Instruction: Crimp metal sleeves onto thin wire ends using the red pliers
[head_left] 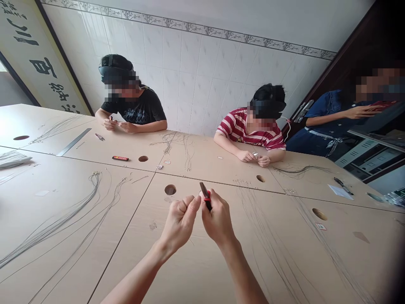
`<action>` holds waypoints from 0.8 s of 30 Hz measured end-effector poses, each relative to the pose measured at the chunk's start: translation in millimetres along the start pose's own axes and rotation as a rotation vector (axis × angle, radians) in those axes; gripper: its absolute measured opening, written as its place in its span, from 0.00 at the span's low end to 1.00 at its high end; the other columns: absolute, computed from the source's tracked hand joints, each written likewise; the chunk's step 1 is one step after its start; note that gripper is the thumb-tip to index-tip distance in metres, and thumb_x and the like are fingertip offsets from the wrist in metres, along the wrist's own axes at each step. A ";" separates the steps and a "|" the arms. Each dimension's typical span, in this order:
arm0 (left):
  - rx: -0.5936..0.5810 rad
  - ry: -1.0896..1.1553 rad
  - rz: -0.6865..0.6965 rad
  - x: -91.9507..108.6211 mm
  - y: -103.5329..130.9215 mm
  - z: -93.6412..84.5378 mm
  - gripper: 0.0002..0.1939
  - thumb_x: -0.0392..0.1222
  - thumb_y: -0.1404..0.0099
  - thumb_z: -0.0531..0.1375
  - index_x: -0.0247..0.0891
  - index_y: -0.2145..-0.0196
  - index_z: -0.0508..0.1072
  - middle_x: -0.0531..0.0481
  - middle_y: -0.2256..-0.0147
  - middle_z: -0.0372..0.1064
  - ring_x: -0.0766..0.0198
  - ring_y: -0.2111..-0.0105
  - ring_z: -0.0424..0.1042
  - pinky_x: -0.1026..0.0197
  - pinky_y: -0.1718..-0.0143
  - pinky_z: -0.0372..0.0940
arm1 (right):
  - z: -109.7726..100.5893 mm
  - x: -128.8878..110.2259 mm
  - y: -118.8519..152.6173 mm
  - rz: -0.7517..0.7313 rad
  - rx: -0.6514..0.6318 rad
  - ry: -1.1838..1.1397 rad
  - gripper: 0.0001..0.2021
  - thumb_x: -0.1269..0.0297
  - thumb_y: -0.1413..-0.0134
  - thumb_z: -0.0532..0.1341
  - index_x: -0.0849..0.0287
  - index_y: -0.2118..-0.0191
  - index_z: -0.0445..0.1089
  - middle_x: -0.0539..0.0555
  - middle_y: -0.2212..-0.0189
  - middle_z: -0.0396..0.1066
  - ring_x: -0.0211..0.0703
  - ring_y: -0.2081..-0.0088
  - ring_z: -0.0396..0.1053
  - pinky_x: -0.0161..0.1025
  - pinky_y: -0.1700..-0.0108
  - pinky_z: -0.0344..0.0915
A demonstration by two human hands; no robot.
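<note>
My right hand [218, 217] is closed around pliers [204, 191] with dark metal jaws and a red-and-black handle, the jaws pointing up and away from me. Beside it, my left hand [180, 219] is curled into a fist, thumb pressed on the forefinger close to the pliers. Whatever it pinches is hidden or too fine to make out. Both hands are held over the middle of the table. To the right lie thin wires [264, 230] with small pieces at their far ends. A thicker bundle of wires [84, 207] fans out on the left.
Across the table [139, 266] sit two people, one in a black shirt [142, 107], one in a striped shirt [237, 124]. Another person stands at right. A steel ruler [74, 141], a red-and-black stick-shaped item [120, 158] and a cable hole [170, 189] lie beyond my hands.
</note>
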State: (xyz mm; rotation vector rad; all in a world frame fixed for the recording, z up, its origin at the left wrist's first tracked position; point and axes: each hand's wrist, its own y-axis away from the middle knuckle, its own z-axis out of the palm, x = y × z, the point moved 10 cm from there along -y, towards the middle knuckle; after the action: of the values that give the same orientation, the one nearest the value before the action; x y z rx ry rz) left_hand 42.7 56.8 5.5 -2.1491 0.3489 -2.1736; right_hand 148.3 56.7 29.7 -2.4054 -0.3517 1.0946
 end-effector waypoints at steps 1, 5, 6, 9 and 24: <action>0.003 0.017 -0.002 -1.1 0.4 -0.5 0.26 0.53 0.31 0.52 0.41 0.79 0.42 0.60 0.81 0.35 0.71 0.80 0.37 0.62 0.80 0.38 | 0.8 0.4 0.1 0.004 -0.004 -0.004 0.07 0.68 0.44 0.49 0.54 0.73 0.53 0.48 0.79 0.60 0.41 0.77 0.60 0.35 0.75 0.55; 0.007 0.050 -0.015 -4.7 1.6 -1.6 0.26 0.51 0.31 0.52 0.41 0.79 0.42 0.60 0.81 0.35 0.71 0.80 0.37 0.61 0.79 0.38 | 3.4 2.5 0.2 0.011 -0.017 -0.010 0.06 0.68 0.44 0.49 0.55 0.72 0.54 0.49 0.79 0.61 0.41 0.76 0.60 0.35 0.75 0.56; 0.006 0.052 -0.017 -5.1 1.8 -1.6 0.26 0.50 0.30 0.52 0.41 0.79 0.42 0.60 0.80 0.35 0.71 0.80 0.37 0.61 0.79 0.38 | 3.9 3.0 0.2 0.012 -0.020 -0.011 0.06 0.68 0.44 0.49 0.55 0.72 0.54 0.48 0.79 0.61 0.41 0.76 0.60 0.35 0.75 0.56; 0.002 0.049 -0.016 -5.8 2.2 -1.5 0.26 0.50 0.30 0.52 0.41 0.78 0.41 0.60 0.80 0.35 0.71 0.80 0.36 0.61 0.79 0.38 | 3.9 4.6 0.2 0.013 -0.016 -0.007 0.07 0.68 0.45 0.49 0.55 0.73 0.54 0.48 0.79 0.60 0.40 0.76 0.59 0.34 0.75 0.55; 0.002 0.025 -0.007 -4.1 2.9 0.7 0.25 0.48 0.29 0.51 0.41 0.78 0.41 0.60 0.80 0.34 0.71 0.80 0.37 0.61 0.79 0.38 | 5.1 13.8 0.2 0.082 -0.042 -0.065 0.07 0.68 0.44 0.50 0.55 0.73 0.54 0.46 0.80 0.57 0.39 0.77 0.56 0.35 0.75 0.53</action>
State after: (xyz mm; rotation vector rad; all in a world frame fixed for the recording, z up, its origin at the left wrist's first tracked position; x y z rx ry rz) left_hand 43.2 54.7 0.9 -2.1265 0.3415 -2.2054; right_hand 153.3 63.8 17.8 -2.4446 -0.3033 1.2150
